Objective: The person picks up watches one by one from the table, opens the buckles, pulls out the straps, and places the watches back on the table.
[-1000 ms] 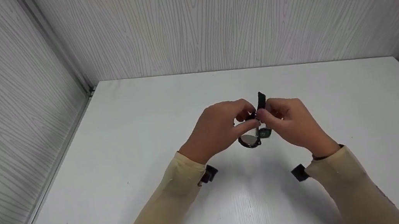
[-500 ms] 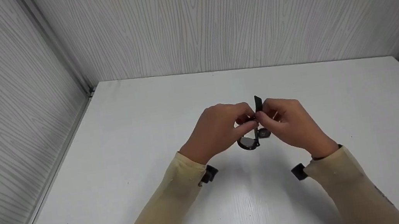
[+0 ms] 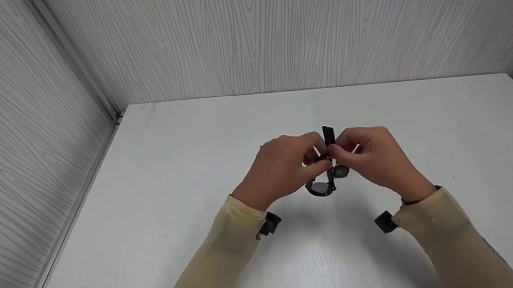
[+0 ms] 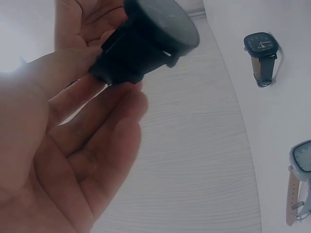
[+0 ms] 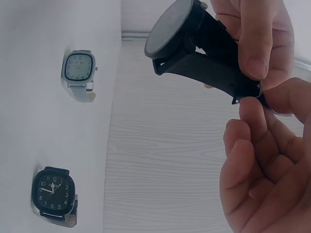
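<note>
Between both hands hangs a black round-faced wristwatch [image 3: 320, 188], its strap brought into a loop. My left hand [image 3: 285, 167] pinches the strap near the buckle end between thumb and fingers. Opposite it, my right hand [image 3: 371, 155] pinches the other strap piece, whose free tip [image 3: 329, 135] points up between the hands. In the right wrist view the watch [image 5: 170, 26] has its dial turned toward the upper left, and the thumbs and fingertips meet at the strap joint. The fingers largely hide the buckle itself.
A black square-dial watch [image 5: 53, 191] lies on the white table [image 3: 187, 148], behind the held watch in the head view. A pale square-dial watch [image 5: 79, 68] is also on the table. Wood-grained panels [image 3: 240, 30] stand behind and at the sides.
The strap tip has shifted left and slightly down between the fingers. The watch dial hangs a little lower and is tilted more. Both hands keep their grip in nearly the same place.
</note>
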`<state>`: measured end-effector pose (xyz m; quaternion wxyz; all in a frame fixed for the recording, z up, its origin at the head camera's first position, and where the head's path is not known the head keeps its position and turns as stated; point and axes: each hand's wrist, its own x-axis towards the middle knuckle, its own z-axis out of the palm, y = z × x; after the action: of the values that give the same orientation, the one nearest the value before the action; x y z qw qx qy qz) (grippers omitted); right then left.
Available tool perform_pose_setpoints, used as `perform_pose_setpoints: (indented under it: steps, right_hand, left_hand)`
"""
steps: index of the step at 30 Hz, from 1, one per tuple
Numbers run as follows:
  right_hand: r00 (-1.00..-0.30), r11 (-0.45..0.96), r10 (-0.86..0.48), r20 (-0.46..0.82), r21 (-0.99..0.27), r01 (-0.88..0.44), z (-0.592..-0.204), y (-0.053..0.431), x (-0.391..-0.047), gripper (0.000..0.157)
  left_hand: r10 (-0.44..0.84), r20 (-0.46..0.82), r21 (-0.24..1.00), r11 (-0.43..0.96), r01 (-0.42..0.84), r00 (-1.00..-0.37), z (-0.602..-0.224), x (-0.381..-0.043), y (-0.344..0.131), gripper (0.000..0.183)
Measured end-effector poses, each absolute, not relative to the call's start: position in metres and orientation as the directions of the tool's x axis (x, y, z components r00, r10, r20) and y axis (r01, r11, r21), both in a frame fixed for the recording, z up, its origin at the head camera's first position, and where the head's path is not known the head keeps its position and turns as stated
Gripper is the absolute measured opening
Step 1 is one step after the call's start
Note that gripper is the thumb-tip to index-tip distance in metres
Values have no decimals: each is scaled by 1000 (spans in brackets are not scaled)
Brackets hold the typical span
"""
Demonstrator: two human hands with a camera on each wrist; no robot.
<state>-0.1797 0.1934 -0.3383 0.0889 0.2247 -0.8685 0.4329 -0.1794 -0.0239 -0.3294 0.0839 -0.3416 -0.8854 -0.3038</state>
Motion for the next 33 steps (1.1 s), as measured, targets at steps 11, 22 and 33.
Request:
perform_pose_setpoints:
  steps: [11, 22, 33]
  right_hand:
    - [-869, 517, -381, 315, -706, -483, -339, 195, -180, 18]
    - [-888, 530, -395, 234, -732, -429, -340, 198, -181, 11]
    - [-911, 420, -410, 43, -878, -231, -338, 200, -182, 13]
  left_hand:
    - [515, 349, 473, 624, 622, -782, -330, -179, -23, 9]
    - [529, 298, 522, 607, 600, -795, -331, -176, -21, 10]
    - [569, 374, 439, 587, 680, -732, -335, -179, -19, 5]
